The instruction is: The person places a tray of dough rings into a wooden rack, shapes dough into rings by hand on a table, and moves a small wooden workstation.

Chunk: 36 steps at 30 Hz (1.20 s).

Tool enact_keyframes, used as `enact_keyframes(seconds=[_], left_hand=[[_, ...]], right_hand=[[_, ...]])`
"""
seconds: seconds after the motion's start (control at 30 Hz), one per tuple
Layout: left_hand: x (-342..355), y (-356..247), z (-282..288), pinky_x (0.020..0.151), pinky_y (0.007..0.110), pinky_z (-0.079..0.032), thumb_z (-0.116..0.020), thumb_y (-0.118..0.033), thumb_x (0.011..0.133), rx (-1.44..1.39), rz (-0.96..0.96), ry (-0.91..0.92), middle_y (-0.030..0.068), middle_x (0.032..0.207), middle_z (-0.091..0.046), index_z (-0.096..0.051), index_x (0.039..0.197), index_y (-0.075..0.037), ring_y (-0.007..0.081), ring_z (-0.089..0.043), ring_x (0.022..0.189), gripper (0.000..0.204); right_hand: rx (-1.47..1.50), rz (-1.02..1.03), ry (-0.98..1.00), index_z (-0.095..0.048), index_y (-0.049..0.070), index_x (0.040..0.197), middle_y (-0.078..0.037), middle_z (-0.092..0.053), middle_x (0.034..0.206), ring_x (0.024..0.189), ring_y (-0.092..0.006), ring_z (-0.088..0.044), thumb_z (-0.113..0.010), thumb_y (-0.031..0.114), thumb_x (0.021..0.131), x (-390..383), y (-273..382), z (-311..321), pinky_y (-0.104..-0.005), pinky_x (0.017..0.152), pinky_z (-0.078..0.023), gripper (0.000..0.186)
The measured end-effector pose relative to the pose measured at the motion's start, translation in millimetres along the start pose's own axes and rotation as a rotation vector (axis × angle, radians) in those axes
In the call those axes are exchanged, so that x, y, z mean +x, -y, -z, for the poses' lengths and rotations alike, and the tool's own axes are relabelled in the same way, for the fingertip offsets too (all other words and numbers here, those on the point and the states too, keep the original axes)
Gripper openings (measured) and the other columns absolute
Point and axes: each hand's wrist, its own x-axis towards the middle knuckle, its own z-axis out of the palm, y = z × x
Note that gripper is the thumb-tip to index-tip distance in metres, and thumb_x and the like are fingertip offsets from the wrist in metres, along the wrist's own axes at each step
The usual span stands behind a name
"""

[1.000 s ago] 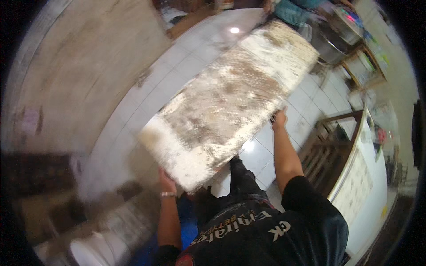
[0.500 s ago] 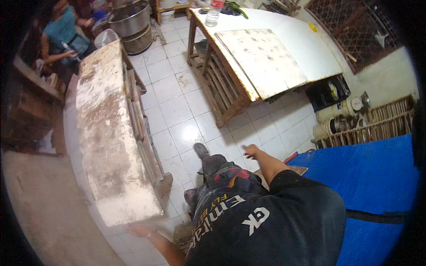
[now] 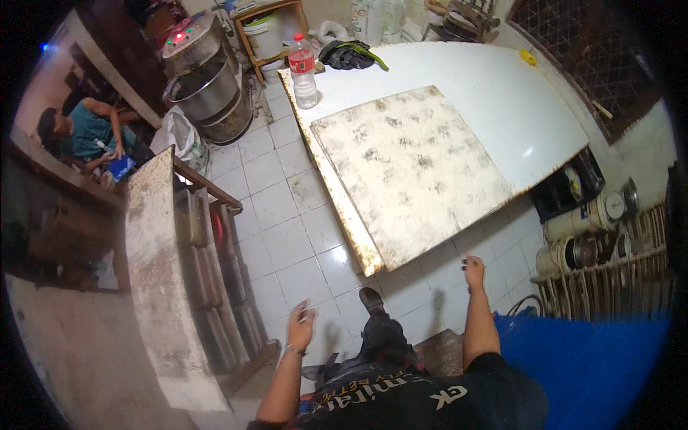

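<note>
My left hand (image 3: 301, 327) hangs in mid-air over the tiled floor, to the right of the long, stained worktop (image 3: 154, 279). It is empty, its fingers loosely curved and apart. Also empty, my right hand (image 3: 473, 273) is raised just off the near edge of the white table (image 3: 530, 107), fingers half bent and spread. A floury, dark-spotted board (image 3: 408, 172) lies flat on that table, closest to my right hand. At the table's far left corner stands a clear plastic bottle (image 3: 304, 75) with a red cap and label. Neither hand touches anything.
A large metal mixer (image 3: 208, 89) with lit buttons and a white sack (image 3: 179, 136) stand at the back left. A seated person (image 3: 97, 132) handles something blue there. At right are a wooden rack (image 3: 609, 283) and a blue sheet (image 3: 580, 358). White tiles (image 3: 287, 236) lie between the tables.
My body has turned and stepped closer to the white table. My left hand has moved away from the stained worktop's near end; both hands are now raised in front of me.
</note>
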Motion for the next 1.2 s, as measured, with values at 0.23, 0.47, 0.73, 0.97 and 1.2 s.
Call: enact_keyframes(seconds=[0.23,0.47,0.73,0.97,1.2], left_hand=[[40.8,-103.1,-147.3,0.096,0.034,-0.048,-0.068,-0.040,0.089,-0.018,-0.089,0.374,0.0158,0.117,-0.066,-0.057,0.131,-0.003,0.0233,-0.063,0.109,0.057],[45.6,-48.7,-133.2,0.103,0.035,-0.044,-0.060,-0.043,0.093,0.042,-0.079,0.323,0.0196,0.127,-0.061,-0.056,0.129,0.002,0.0283,-0.059,0.118,0.058],[-86.7,247.2,19.8,0.105,0.041,-0.041,-0.052,-0.041,0.090,0.200,0.783,-0.425,0.0190,0.129,-0.060,-0.064,0.118,-0.001,0.0369,-0.056,0.120,0.050],[-198.3,317.9,48.3,0.103,0.047,-0.042,-0.044,-0.028,0.092,0.386,0.938,-0.072,0.0203,0.131,-0.057,-0.057,0.127,-0.010,0.0348,-0.054,0.123,0.042],[-100.1,339.9,114.1,0.097,0.044,-0.048,-0.054,-0.021,0.089,0.602,0.604,-0.011,0.0164,0.135,-0.055,-0.050,0.137,-0.016,0.0318,-0.055,0.122,0.048]], right_hand=[[0.008,-0.098,-0.177,-0.056,0.003,0.124,-0.009,-0.066,0.105,0.087,-0.0181,-0.061,-0.053,0.034,0.098,109.1,113.7,79.8,-0.0342,0.072,-0.043,0.041],[0.162,0.076,-0.083,-0.058,-0.004,0.123,-0.012,-0.066,0.107,0.093,-0.0189,-0.062,-0.054,0.028,0.101,129.9,147.1,32.7,-0.0310,0.078,-0.050,0.039],[0.176,0.409,0.525,-0.058,0.001,0.099,-0.009,-0.063,0.096,0.091,-0.0174,-0.063,-0.055,0.013,0.098,-10.3,245.6,-208.1,-0.0310,0.077,-0.053,0.012],[-0.241,0.553,0.991,-0.061,0.000,0.095,-0.006,-0.066,0.085,0.081,-0.0147,-0.062,-0.065,0.018,0.094,-118.3,284.9,-337.8,-0.0298,0.074,-0.050,0.019],[-1.262,0.480,1.385,-0.067,-0.004,0.100,-0.019,-0.070,0.096,0.095,-0.0258,-0.067,-0.064,0.037,0.093,-161.9,211.0,-445.4,-0.0382,0.081,-0.051,0.041]])
